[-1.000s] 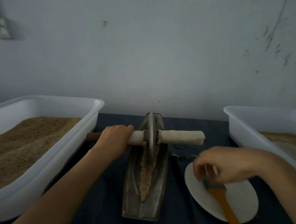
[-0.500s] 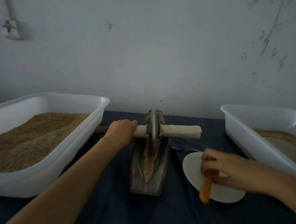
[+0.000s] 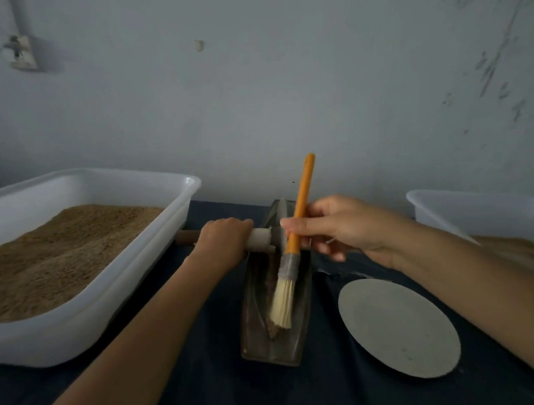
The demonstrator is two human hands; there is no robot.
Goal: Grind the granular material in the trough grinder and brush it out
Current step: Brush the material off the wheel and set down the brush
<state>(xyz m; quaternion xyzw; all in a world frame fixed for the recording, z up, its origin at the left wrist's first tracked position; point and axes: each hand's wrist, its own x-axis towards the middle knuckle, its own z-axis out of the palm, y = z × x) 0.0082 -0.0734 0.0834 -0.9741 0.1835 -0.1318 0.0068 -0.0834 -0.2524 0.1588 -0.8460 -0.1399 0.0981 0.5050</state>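
A narrow metal trough grinder stands lengthwise on the dark cloth in the middle, with brown granular material in its groove. My left hand grips the left side of the grinding wheel's wrapped axle handle at the trough's far end. My right hand holds an orange-handled brush upright above the trough. Its pale bristles point down into the groove and touch the material near the trough's front part. The wheel is mostly hidden behind the brush and my hands.
A large white tub full of brown granules stands on the left. A second white tub sits at the right edge, holding some material. A round white plate lies to the right of the trough. A wall rises close behind.
My right hand lifted the brush off the plate, swung it left and turned it bristles-down into the trough. My left hand has stayed on the axle handle.
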